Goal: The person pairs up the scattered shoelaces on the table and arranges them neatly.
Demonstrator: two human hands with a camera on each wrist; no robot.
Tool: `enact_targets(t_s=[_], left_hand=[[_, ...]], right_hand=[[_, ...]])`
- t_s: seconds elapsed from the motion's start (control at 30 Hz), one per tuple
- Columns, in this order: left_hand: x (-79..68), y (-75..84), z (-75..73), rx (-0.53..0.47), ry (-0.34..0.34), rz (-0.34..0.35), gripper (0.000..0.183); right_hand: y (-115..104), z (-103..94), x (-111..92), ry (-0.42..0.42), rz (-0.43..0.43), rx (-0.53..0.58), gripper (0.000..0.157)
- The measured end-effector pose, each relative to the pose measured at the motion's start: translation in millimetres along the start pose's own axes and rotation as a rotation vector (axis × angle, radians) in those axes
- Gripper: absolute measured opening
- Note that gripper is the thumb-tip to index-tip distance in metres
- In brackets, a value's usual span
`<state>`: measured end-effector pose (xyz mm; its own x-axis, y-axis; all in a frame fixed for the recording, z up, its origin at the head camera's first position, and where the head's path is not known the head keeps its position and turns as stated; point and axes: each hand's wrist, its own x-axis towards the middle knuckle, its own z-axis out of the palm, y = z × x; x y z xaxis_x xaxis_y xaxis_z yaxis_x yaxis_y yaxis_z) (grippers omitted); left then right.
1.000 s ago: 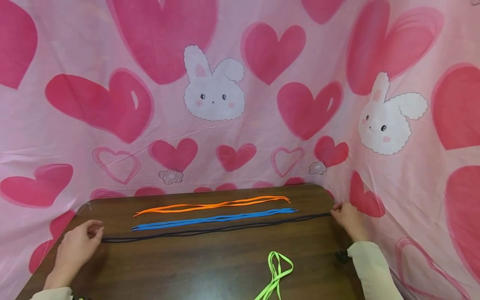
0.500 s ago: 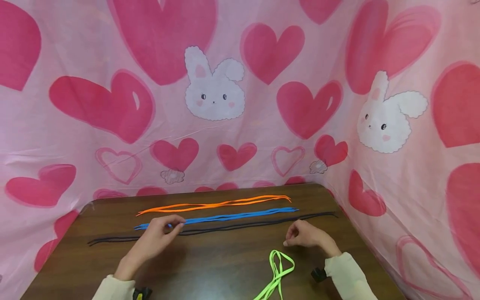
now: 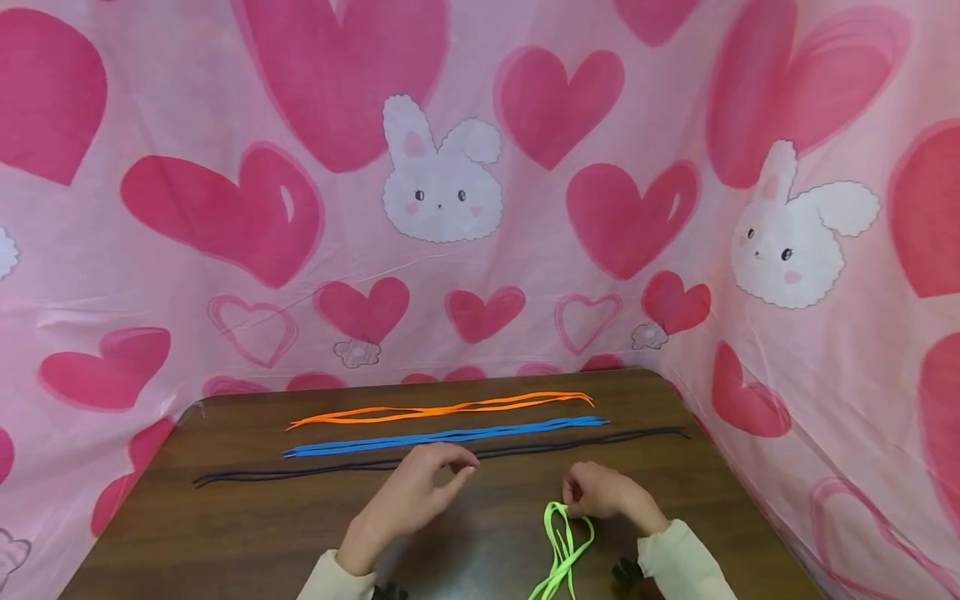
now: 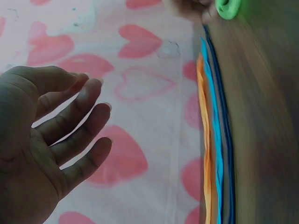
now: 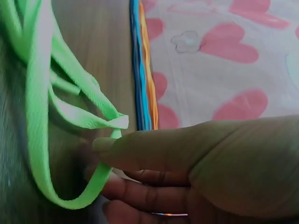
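A bright green shoelace (image 3: 562, 554) lies in a loose, looped bundle near the front of the table. My right hand (image 3: 603, 490) is at its far end, and in the right wrist view thumb and fingers pinch one loop of the green lace (image 5: 39, 116). The left hand (image 3: 412, 492) hovers over the middle of the table, fingers loosely bent and holding nothing; the left wrist view shows its bare palm (image 4: 28, 172). Just beyond it a dark navy shoelace (image 3: 300, 472) is stretched out, partly hidden behind that hand.
Beyond the navy lace lie a blue shoelace (image 3: 517, 428) and an orange shoelace (image 3: 442, 409), roughly parallel to it. The brown table (image 3: 247, 533) ends against a pink curtain (image 3: 525, 250) with hearts and rabbits at the back and right.
Both hands have left the ends of the navy lace and come inward. The right hand has reached the green lace and taken hold of its loop; the left has moved right toward mid-table.
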<state>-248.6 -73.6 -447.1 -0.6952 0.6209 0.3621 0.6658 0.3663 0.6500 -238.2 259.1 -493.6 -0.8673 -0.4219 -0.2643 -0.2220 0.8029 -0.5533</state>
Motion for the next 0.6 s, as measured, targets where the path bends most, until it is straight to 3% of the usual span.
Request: enact_targets(t_s=[0.27, 0.43, 0.6], left_hand=[[4.2, 21.8, 8.5, 0.0, 0.035, 0.042, 0.009], [8.5, 35.9, 3.4, 0.038, 0.055, 0.05, 0.01], [13.0, 51.5, -4.9, 0.069, 0.085, 0.084, 0.011]], right_hand=[[-30.0, -3.6, 0.0, 0.087, -0.152, 0.032, 0.011], [-62.8, -10.9, -2.7, 0.132, -0.217, 0.072, 0.005], [-96.0, -15.0, -12.0, 0.192, -0.27, 0.112, 0.008]])
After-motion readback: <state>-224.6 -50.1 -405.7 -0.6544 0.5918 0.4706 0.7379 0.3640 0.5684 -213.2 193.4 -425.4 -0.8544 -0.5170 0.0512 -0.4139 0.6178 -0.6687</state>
